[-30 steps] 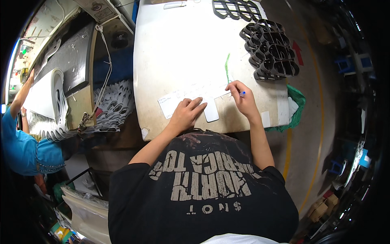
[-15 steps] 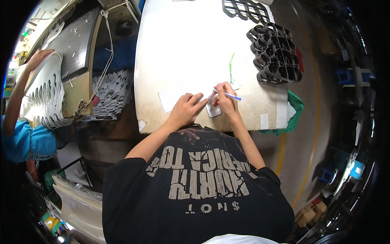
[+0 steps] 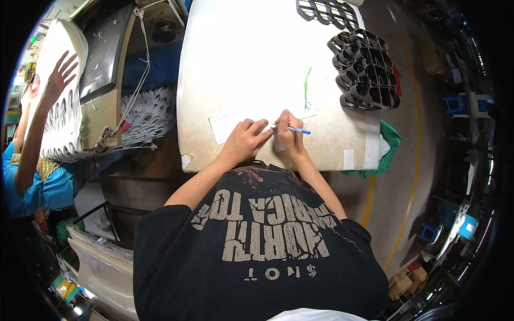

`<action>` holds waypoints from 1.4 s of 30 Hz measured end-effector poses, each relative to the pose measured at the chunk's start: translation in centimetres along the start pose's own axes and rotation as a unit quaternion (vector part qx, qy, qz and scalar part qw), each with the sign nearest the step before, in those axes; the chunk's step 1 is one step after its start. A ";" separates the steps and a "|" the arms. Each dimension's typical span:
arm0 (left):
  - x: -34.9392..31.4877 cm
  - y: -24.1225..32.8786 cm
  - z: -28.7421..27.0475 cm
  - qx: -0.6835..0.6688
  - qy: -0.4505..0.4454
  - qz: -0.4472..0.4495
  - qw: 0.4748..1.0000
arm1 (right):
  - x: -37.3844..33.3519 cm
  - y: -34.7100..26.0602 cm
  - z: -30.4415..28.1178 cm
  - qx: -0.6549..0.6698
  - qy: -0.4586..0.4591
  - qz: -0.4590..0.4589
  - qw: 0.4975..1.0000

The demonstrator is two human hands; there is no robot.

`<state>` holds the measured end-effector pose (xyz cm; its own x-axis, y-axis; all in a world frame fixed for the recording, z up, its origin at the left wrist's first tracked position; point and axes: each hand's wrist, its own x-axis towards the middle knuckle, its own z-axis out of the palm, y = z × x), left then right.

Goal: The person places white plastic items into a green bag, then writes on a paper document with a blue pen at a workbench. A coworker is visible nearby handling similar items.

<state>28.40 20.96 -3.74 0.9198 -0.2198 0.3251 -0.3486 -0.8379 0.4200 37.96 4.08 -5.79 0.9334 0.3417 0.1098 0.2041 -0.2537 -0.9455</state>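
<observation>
A blue-and-white pen (image 3: 300, 130) is held in my right hand (image 3: 289, 140), its tip end close to the fingertips of my left hand. My left hand (image 3: 243, 143) lies on the white tabletop with its fingers stretched out, the index finger pointing toward the pen. Under and beside my right hand a small white piece (image 3: 278, 144) shows only in part. A sheet of white paper (image 3: 217, 130) with faint writing lies at the left of my left hand. Past my right hand, a white slip (image 3: 308, 113) sits by a green streak (image 3: 307, 85) on the table.
Black frames with oval openings (image 3: 369, 69) are stacked at the table's right side, with another group (image 3: 326, 12) behind. A green bag (image 3: 391, 147) hangs by the right edge. At left, a co-worker's hand (image 3: 60, 80) is near stacked white cut-out sheets (image 3: 67, 115).
My right hand has moved slightly left and tilted the pen flatter, covering more of the small white piece. The co-worker's hand has come off the sheet stack with fingers spread.
</observation>
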 end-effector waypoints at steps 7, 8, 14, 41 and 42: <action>0.0 -0.2 0.1 -0.016 0.012 0.005 1.000 | -0.1 -0.5 0.1 -0.063 -0.024 -0.040 0.997; 0.0 -0.3 0.2 -0.016 0.013 0.006 1.000 | 0.0 -0.5 0.1 -0.080 -0.024 -0.051 0.995; 0.0 -0.1 0.1 -0.033 0.011 -0.013 0.999 | 0.0 -0.6 0.2 -0.077 -0.020 -0.050 0.996; 0.1 -0.1 0.0 -0.025 0.011 -0.008 1.000 | 0.2 -0.9 0.1 -0.091 -0.009 -0.050 0.995; 0.0 -0.2 0.1 -0.023 0.011 -0.007 1.000 | 0.1 -0.8 0.1 -0.091 -0.002 -0.054 0.994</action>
<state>28.49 21.06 -3.84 0.9206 -0.1962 0.3376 -0.3439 -0.8169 0.4631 37.89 4.46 -5.08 0.9024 0.3784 0.2059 0.3528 -0.3747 -0.8574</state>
